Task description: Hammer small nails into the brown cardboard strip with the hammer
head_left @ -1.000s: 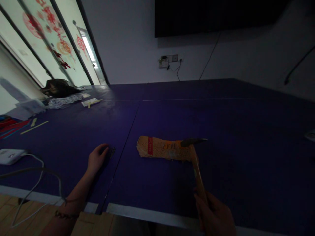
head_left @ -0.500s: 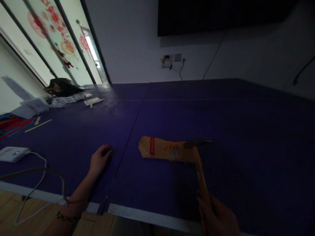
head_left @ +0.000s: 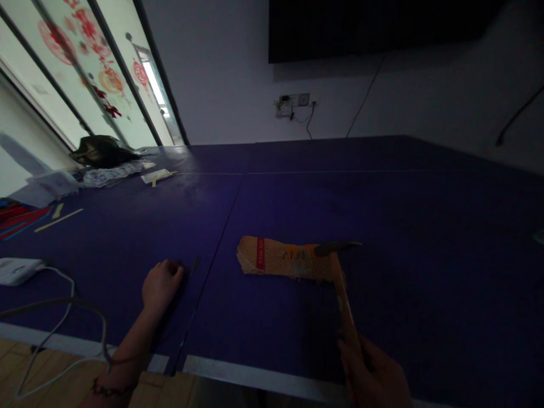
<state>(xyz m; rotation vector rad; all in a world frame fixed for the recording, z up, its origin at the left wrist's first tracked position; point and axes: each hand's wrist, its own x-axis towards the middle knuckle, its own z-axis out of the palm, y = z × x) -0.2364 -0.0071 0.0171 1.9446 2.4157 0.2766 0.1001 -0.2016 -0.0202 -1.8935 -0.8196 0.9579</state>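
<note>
My right hand [head_left: 374, 368] is wrapped round the wooden handle of a hammer [head_left: 346, 306]. The dark hammer head lies over the right end of a tan, speckled block [head_left: 274, 258] with a red printed band. Several small nails stick up from the block's middle, around an orange patch and clear tape. To the left, my left hand [head_left: 162, 288] rests low over the purple table [head_left: 272, 323], its fingers curled in; whatever they may hold is hidden. Just beyond its fingertips lie a few thin nails [head_left: 195, 264].
A white box with a cable [head_left: 19, 271] sits at the left edge, its cord looping off the table. Red and blue strips [head_left: 23, 221], a dark bag [head_left: 102, 152] and papers [head_left: 110, 174] lie further back. A seam runs between the hands.
My left hand has drawn back toward me and left, away from the nails, with its fingers curling in. The hammer stays on the block; the view has shifted slightly.
</note>
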